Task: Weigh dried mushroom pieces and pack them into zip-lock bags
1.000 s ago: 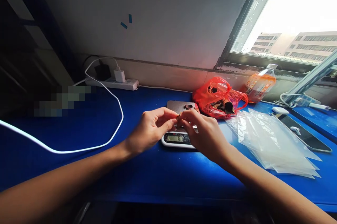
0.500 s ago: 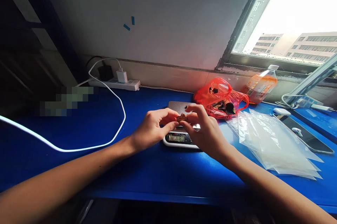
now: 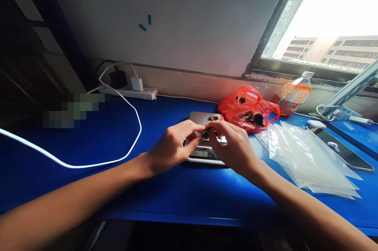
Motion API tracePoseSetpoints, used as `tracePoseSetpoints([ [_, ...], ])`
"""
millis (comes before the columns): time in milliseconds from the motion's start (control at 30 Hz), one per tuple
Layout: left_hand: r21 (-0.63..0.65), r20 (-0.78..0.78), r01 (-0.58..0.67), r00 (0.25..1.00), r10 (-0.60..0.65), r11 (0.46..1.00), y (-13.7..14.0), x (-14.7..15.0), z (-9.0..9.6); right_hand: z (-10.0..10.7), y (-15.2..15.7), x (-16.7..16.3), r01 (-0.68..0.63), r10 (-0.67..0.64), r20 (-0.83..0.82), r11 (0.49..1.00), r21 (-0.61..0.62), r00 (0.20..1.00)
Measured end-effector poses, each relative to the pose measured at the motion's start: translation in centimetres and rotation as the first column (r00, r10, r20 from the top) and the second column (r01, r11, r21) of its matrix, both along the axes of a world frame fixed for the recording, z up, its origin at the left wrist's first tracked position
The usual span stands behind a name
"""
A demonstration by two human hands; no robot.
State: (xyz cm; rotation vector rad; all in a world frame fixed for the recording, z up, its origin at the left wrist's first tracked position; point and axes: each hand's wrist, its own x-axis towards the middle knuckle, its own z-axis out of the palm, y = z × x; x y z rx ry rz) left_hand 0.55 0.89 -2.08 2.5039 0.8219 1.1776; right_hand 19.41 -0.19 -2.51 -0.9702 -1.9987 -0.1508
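Over a small digital kitchen scale (image 3: 203,116), both my hands pinch the same dark, dried, curled piece that looks like dried peel (image 3: 205,135). My left hand (image 3: 174,144) grips its left side between thumb and fingertips. My right hand (image 3: 234,144) closes on it from the right, partly covering it. Another dark dried piece (image 3: 213,118) lies on the scale's metal plate behind my fingers. The scale's lit display shows digits, and my right hand hides part of its front. A red plastic bag (image 3: 236,105) beside the scale stands open, with similar dark pieces inside.
Clear plastic bags (image 3: 307,160) lie stacked on the blue table (image 3: 165,192) at right, beside a phone (image 3: 342,148), an earbud and its case. An orange drink bottle (image 3: 293,95) leans near the window. A white cable (image 3: 138,125) loops from the power strip (image 3: 147,93) across the left.
The piece between my hands has turned from its brown side to a darker side. My right fingers have curled down closer, uncovering the other piece on the plate.
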Motion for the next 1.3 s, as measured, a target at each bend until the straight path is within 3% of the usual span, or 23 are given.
tracePoseSetpoints([
  [200, -0.049, -0.026, -0.070, 0.997, 0.068, 0.996, 1.4, -0.8, -0.1, 1.0, 2.0, 1.5, 0.039, -0.039, -0.009, 0.999, 0.000, 0.999],
  [400, -0.121, -0.072, -0.208, 0.977, 0.200, 0.971, 4.4, -2.2, -1.4, 1.5, 6.8, 2.6, 0.151, -0.102, 0.220, 0.965, -0.217, 0.970],
  [500, -0.164, -0.157, -0.192, 0.974, 0.166, 0.968, 5.2, -2.7, -1.8, 1.7, 7.5, 2.6, 0.141, -0.056, 0.325, 0.960, -0.243, 0.944],
  [600, -0.210, -0.204, -0.151, 0.973, 0.108, 0.966, 5.3, -2.8, -2.0, 1.9, 7.3, 2.9, 0.087, 0.000, 0.314, 0.961, -0.263, 0.950],
  [767, -0.277, -0.210, -0.183, 0.969, 0.126, 0.943, 5.4, -2.8, -2.1, 2.6, 6.2, 4.9, 0.015, 0.001, 0.116, 0.990, -0.140, 0.993],
  [933, -0.302, -0.264, -0.278, 0.944, 0.200, 0.912, 6.1, -3.0, -2.3, 2.9, 4.4, 9.3, 0.185, -0.187, 0.023, 0.981, 0.050, 0.982],
  [1033, -0.290, -0.292, -0.309, 0.930, 0.223, 0.906, 6.4, -3.1, -2.3, 3.6, 4.0, 12.6, 0.371, -0.367, -0.058, 0.925, 0.080, 0.928],
  [1133, -0.284, -0.313, -0.325, 0.921, 0.234, 0.902, 6.5, -3.1, -2.3, 4.5, 4.0, 16.5, 0.568, -0.564, -0.145, 0.823, -0.020, 0.813],
  [1233, -0.281, -0.328, -0.333, 0.915, 0.236, 0.900, 6.6, -3.0, -2.2, 4.5, 4.0, 21.3, 0.729, -0.751, 0.030, 0.629, -0.269, 0.659],
  [1267, -0.279, -0.334, -0.335, 0.913, 0.236, 0.900, 6.6, -3.0, -2.2, 4.2, 4.1, 22.9, 0.757, -0.770, 0.139, 0.547, -0.358, 0.623],
  [1300, -0.275, -0.339, -0.338, 0.910, 0.238, 0.900, 6.6, -3.0, -2.2, 3.7, 4.2, 24.4, 0.743, -0.733, 0.245, 0.491, -0.455, 0.635],
])
